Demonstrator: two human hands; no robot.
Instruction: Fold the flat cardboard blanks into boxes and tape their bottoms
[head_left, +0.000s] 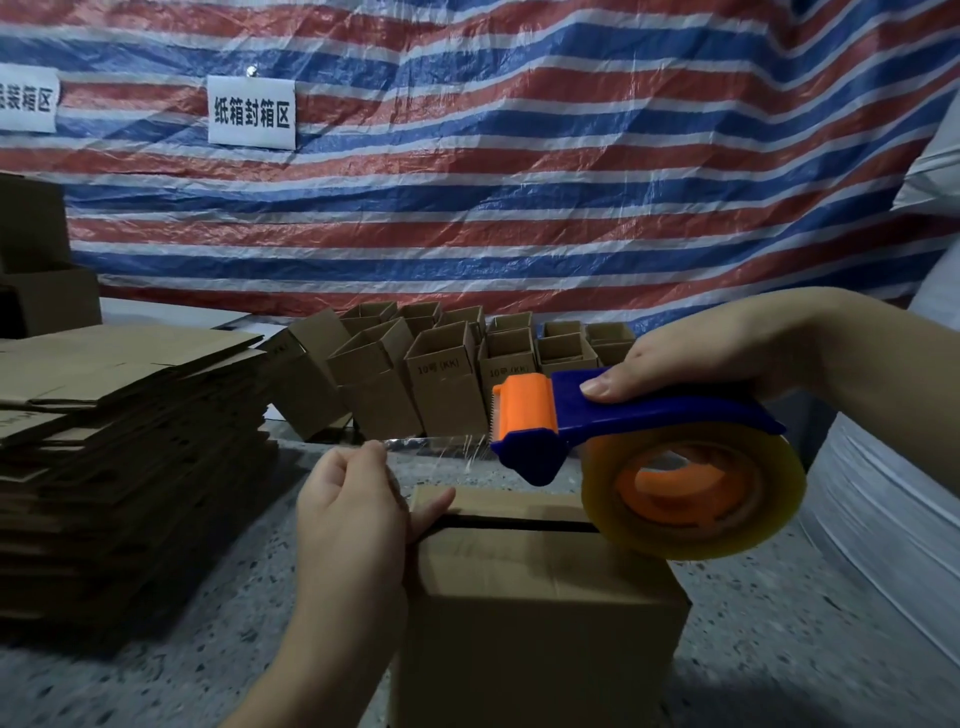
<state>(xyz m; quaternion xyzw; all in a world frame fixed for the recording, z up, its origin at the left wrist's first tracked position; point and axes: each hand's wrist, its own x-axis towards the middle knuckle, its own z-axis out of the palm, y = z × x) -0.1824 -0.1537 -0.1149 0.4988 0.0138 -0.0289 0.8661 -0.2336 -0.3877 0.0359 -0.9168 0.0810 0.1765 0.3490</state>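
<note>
Centrally, a folded cardboard box (545, 613) stands on the speckled grey floor (218, 649) with its flaps uppermost, a dark slit running between the two closed flaps; the person's left hand (353, 514) rests at the box's left upper edge, its fingers curled and pinching the free end of a strip of clear tape (436, 447); the strip runs taut and glossy from that pinch rightward to the toothed edge of the tape dispenser (587, 421), above the box top and not yet laid on it. The right hand (691, 358) grips the dispenser from above, thumb pressed flat along its blue plastic handle; the dispenser carries an orange guard at its front and a thick translucent yellowish tape roll (693, 491) on an orange hub, the roll touching the box's right upper edge. To the left lies a tall stack of flat blanks (119, 441), brown corrugated sheets with ragged, uneven edges; behind the box stand rows of finished boxes (447, 374), small, upright and open-topped, some printed; a crinkled red, white and blue striped tarpaulin (519, 182) hangs behind, bearing white paper signs (252, 111).
</note>
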